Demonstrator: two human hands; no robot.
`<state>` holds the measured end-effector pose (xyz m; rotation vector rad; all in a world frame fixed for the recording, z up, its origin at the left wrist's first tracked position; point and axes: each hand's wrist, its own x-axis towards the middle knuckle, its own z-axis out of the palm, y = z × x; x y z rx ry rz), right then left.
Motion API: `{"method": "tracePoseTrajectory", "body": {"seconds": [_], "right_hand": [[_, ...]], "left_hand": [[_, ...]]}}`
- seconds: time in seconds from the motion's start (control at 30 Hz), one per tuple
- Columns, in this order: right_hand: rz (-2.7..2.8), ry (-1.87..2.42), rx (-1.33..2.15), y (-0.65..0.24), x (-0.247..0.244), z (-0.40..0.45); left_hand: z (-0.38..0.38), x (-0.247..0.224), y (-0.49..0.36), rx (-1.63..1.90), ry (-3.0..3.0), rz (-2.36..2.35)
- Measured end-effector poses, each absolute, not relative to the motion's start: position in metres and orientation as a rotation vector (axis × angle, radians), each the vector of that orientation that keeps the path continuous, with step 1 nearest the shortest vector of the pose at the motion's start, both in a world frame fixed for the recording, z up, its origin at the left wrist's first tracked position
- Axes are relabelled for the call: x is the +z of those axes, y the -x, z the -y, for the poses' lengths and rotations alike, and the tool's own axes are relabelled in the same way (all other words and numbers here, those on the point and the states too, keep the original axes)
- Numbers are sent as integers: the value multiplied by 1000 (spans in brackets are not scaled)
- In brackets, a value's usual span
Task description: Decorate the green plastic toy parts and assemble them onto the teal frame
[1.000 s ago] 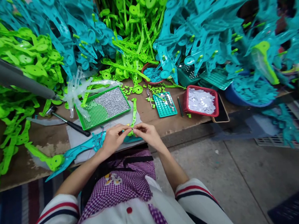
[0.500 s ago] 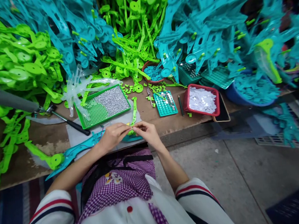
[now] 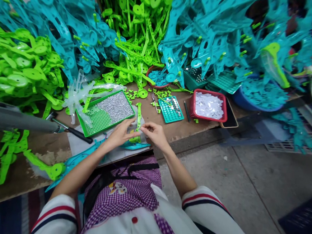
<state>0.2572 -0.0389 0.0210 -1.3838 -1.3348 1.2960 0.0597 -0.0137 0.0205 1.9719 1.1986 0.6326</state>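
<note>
At the table's front edge lies a long blue plastic part (image 3: 79, 157), its middle hidden under my left arm. A slim green plastic arm (image 3: 138, 113) stands up from its right end, between my hands. My left hand (image 3: 119, 135) hovers over the blue part with thumb and fingers apart, holding nothing I can see. On the other side of the green arm, my right hand (image 3: 154, 132) has its thumb and fingertips pinched together. Whatever is in that pinch is too small to make out. Just behind my hands sits a green tray (image 3: 92, 130) of small silvery metal pieces.
A hammer (image 3: 73, 130) lies left of the tray. To the right are a teal tray of round pieces (image 3: 176, 118), a dark pen (image 3: 187, 111) and a red basket (image 3: 224, 116) of white pieces. Tall heaps of green parts (image 3: 19, 66) and blue parts (image 3: 209, 33) crowd the back.
Half a second ago my fingertips met over the blue part. Now the hands are apart: the left has opened and lifted slightly, and the right remains pinched, a little further up.
</note>
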Motion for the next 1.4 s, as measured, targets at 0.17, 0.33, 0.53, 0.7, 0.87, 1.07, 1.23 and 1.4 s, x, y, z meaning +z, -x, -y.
{"method": "tracePoseTrajectory", "body": {"seconds": [0.17, 0.33, 0.53, 0.7, 0.87, 1.07, 1.23, 1.4], "right_hand": [[1390, 1415, 1064, -276, 25, 26], [1414, 1482, 921, -279, -3, -4], [1556, 1586, 909, -278, -23, -22], [1707, 1719, 887, -276, -18, -26], [1861, 1843, 841, -274, -6, -31], [2126, 1733, 825, -278, 5, -45], [2114, 1457, 1045, -289, -3, -59], [2165, 1419, 1213, -293, -7, -76]], "left_hand": [[6, 7, -78, 397, -1920, -1353], [14, 13, -97, 286, -1910, -1410], [12, 4, -94, 339, -1822, -1378], [10, -9, -90, 448, -1714, -1285], [11, -10, -90, 437, -1730, -1270], [9, -6, -92, 402, -1754, -1260], [9, -6, -91, 398, -1749, -1242], [10, -4, -91, 467, -1755, -1212]]}}
